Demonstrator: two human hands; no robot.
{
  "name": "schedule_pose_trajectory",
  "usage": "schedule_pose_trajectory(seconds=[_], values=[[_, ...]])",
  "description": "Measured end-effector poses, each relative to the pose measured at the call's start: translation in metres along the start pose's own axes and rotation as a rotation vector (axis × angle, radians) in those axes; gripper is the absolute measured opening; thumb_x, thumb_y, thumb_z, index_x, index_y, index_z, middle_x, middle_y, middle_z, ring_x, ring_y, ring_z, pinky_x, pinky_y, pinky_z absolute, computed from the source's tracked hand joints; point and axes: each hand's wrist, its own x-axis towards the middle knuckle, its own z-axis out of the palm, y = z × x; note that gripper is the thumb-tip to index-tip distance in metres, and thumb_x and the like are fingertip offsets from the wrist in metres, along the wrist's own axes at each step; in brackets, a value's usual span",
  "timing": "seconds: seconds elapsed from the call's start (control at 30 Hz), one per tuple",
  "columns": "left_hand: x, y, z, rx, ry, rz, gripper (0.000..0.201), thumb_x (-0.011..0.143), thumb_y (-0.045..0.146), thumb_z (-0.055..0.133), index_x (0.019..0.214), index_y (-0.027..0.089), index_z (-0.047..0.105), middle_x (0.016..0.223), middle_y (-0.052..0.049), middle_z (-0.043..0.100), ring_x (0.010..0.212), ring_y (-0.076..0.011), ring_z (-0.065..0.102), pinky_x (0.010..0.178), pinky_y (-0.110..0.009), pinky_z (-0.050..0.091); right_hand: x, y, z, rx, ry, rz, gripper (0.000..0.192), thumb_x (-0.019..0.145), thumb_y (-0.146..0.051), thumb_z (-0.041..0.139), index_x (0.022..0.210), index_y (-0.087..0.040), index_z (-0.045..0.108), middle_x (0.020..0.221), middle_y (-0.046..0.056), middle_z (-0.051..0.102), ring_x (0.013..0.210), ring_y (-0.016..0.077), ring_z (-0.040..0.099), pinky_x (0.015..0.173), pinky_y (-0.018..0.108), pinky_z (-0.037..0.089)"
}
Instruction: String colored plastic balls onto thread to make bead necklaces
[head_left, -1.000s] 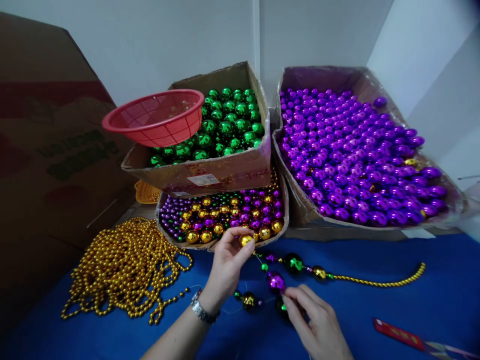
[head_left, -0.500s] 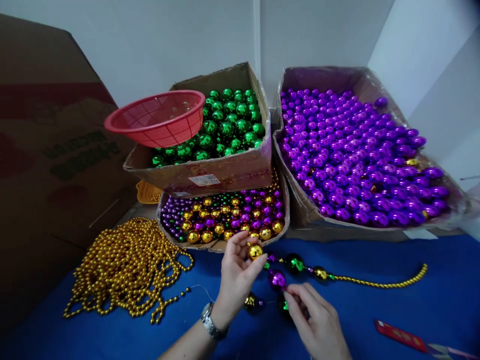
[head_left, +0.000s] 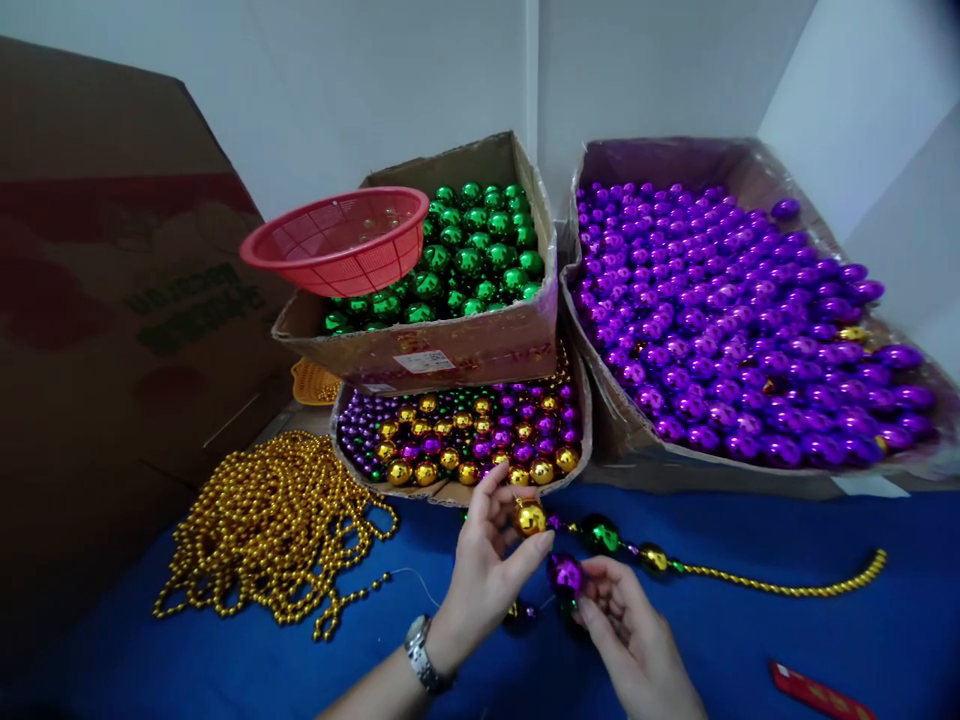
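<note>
My left hand [head_left: 486,566], with a watch on the wrist, pinches a gold ball [head_left: 529,517] just in front of the tray of mixed balls [head_left: 450,490]. My right hand [head_left: 634,640] holds the bead strand beside a purple ball [head_left: 565,575], close under the gold one. The strand runs right through a green ball [head_left: 601,533] and a smaller gold ball [head_left: 653,558] into a thin gold bead chain [head_left: 787,585] lying on the blue cloth [head_left: 750,650]. More strand beads lie half hidden under my hands.
A heap of gold bead chains [head_left: 270,535] lies at left. Behind stand a box of green balls [head_left: 450,345] with a red basket [head_left: 337,243] on its corner, and a big box of purple balls [head_left: 750,300]. A large carton [head_left: 112,300] fills the left; a red tool [head_left: 817,692] lies bottom right.
My left hand lifted a gold ball from the tray's front edge and brought it down right, close to the purple ball at my right hand. The view shifted slightly.
</note>
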Motion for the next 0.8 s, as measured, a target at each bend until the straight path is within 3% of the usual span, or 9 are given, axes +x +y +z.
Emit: schedule_pose_trajectory(seconds=[0.07, 0.13, 0.23, 0.4, 0.6, 0.8], values=[[0.008, 0.010, -0.012, 0.070, -0.057, 0.014, 0.055, 0.079, 0.022, 0.064, 0.129, 0.026, 0.043, 0.116, -0.010, 0.058, 0.104, -0.0230, 0.056, 0.084, -0.032, 0.047, 0.000, -0.002, -0.001, 0.037, 0.019, 0.016, 0.039, 0.083, -0.052, 0.054, 0.104, -0.020, 0.054, 0.088, 0.007, 0.066, 0.078, 0.0182, 0.066, 0.069, 0.026, 0.054], [0.026, 0.018, -0.032, 0.310, -0.054, 0.080, 0.036, 0.085, 0.027, 0.055, 0.120, 0.022, 0.053, 0.113, -0.010, 0.061, 0.099, -0.0230, 0.059, 0.081, -0.031, 0.048, 0.000, -0.004, -0.003, 0.071, 0.052, 0.017, 0.039, 0.082, -0.052, 0.055, 0.104, -0.020, 0.055, 0.088, 0.007, 0.066, 0.077, 0.0181, 0.066, 0.068, 0.026, 0.054], [0.063, 0.019, -0.067, 1.033, -0.022, 0.256, 0.025, 0.089, 0.027, 0.045, 0.109, 0.021, 0.058, 0.103, -0.008, 0.064, 0.090, -0.0215, 0.060, 0.079, -0.030, 0.046, -0.001, -0.005, -0.004, 0.102, 0.097, 0.005, 0.039, 0.080, -0.051, 0.058, 0.103, -0.020, 0.055, 0.086, 0.007, 0.067, 0.079, 0.0190, 0.066, 0.069, 0.026, 0.054], [0.107, 0.004, -0.106, 1.360, -0.221, 0.242, 0.014, 0.077, 0.015, 0.055, 0.086, 0.016, 0.065, 0.085, -0.011, 0.064, 0.089, -0.0258, 0.056, 0.085, -0.037, 0.042, -0.002, -0.002, -0.009, 0.104, 0.056, 0.028, 0.037, 0.083, -0.049, 0.056, 0.106, -0.020, 0.053, 0.089, 0.007, 0.067, 0.080, 0.0186, 0.066, 0.070, 0.026, 0.054], [0.121, 0.007, -0.117, 1.602, -0.314, 0.223, 0.031, 0.076, 0.002, 0.042, 0.094, 0.015, 0.063, 0.091, -0.013, 0.062, 0.093, -0.0241, 0.054, 0.084, -0.035, 0.042, -0.003, -0.003, -0.012, 0.095, 0.093, -0.004, 0.038, 0.082, -0.050, 0.057, 0.105, -0.020, 0.053, 0.087, 0.007, 0.066, 0.079, 0.0185, 0.066, 0.068, 0.025, 0.055], [0.127, -0.002, -0.107, 1.732, -0.363, 0.207, 0.027, 0.075, 0.004, 0.044, 0.091, 0.016, 0.062, 0.088, -0.011, 0.063, 0.089, -0.0230, 0.056, 0.077, -0.031, 0.044, -0.003, -0.005, -0.008, 0.057, 0.067, 0.006, 0.041, 0.083, -0.054, 0.054, 0.106, -0.020, 0.052, 0.087, 0.006, 0.065, 0.078, 0.0178, 0.065, 0.068, 0.025, 0.053]])
